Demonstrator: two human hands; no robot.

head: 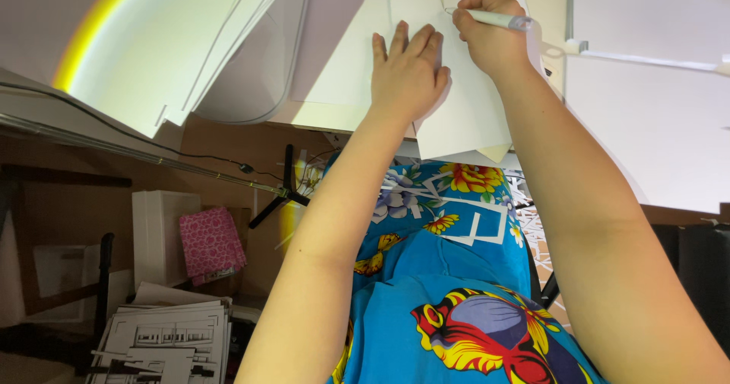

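Head-camera footage shows the right hand [493,38] closed in a writing grip around a slim white pen-like tool [498,20], whose tip is set against a white paper sheet [464,114] at the far part of the sheet; whether it is a pen or a craft knife cannot be told. The left hand [407,68] is laid flat just beside it, fingers spread and together pressed down on the same sheet, holding nothing; it appears to be placed so that the paper is kept from sliding under the tool. The sheet is seen lying on a pale work surface [654,118], overhanging its near edge above the lap, and further loose white sheets [205,57] are fanned to the left under a strong light, where a yellowish glare is thrown across them. Below the surface, a bright blue garment with a flower print [441,293] is seen, with white paper cut-outs [475,224] resting on the lap, likely fallen or set there from the work above. On the floor to the left, a stack of printed, die-cut card sheets [167,338] is piled, and behind it an open white box [160,236] is stood with a pink patterned packet [211,243] leaning against its side; what the box holds inside cannot be seen. A black cable [152,144] is run beneath the surface's edge.
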